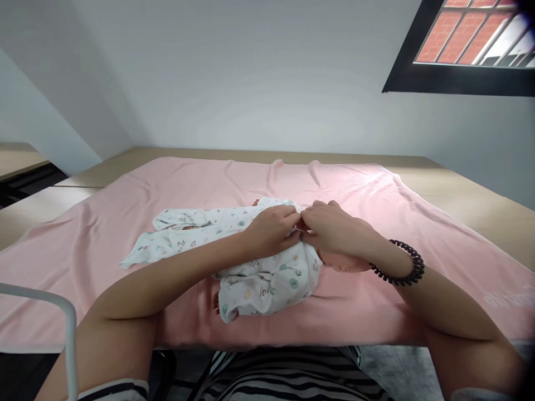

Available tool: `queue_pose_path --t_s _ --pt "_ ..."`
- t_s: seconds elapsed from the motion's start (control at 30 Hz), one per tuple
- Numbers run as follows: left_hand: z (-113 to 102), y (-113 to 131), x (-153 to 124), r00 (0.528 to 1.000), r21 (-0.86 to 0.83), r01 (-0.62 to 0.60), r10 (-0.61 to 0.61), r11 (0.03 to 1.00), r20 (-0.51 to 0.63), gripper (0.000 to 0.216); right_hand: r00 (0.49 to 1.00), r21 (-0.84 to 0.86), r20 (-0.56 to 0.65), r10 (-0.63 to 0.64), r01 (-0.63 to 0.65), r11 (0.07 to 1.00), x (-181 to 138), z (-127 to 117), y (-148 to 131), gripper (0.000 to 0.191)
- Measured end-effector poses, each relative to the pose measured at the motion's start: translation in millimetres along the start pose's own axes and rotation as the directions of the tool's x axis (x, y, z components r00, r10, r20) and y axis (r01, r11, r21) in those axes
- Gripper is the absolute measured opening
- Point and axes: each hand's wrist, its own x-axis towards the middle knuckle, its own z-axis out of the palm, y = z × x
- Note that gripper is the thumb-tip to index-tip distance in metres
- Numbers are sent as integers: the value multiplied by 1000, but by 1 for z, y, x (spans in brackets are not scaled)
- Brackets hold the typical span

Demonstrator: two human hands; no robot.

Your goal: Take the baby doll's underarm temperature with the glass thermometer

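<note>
A baby doll (340, 263) lies on its back on a pink cloth, its head to the right and mostly hidden under my right forearm. It wears a white one-piece suit (267, 289) printed with small coloured figures; the legs of the suit stretch to the left. Over the doll's chest, near the neckline, my left hand (273, 229) pinches the front edge of the suit. Facing it, my right hand (334, 227) has its fingers closed on the same part, the fingertips of both hands nearly meeting. Any fastener between them is too small to make out.
The pink cloth (200, 178) covers most of a light wooden table (451, 181). Behind stands a white wall (259, 78) with a dark-framed barred window (460, 81) at upper right. A pale curved bar (69, 334) rises at lower left.
</note>
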Motion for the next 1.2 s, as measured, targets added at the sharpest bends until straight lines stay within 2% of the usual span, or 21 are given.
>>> queue_pose_path --t_s 0.23,0.47,0.67,0.8,1.03,1.1,1.2 --pt "1 2 0 997 117 -72 71 990 17 12 994 -89 51 98 -93 992 2 -7 -15 34" --pt "-11 5 1 988 233 -143 124 962 94 30 998 -129 27 54 -50 990 4 -1 -16 34" --pt "-25 2 1 964 212 -197 150 957 218 22 999 -198 18 34 -29 980 5 0 -16 32" --pt "-40 2 -2 958 218 -175 115 960 262 29 999 -190 25 -32 36 981 3 1 -15 30" --pt "-77 0 -8 940 206 -27 -46 978 338 32 997 -345 -9 -75 67 936 -1 3 -29 33" --pt "-81 -1 -7 925 220 2 -85 976 369 33 997 -344 -4 -73 67 937 -1 4 -30 33" --pt "-79 -3 -6 899 238 -19 -88 971 429 30 998 -330 -2 -68 63 942 0 5 -27 31"
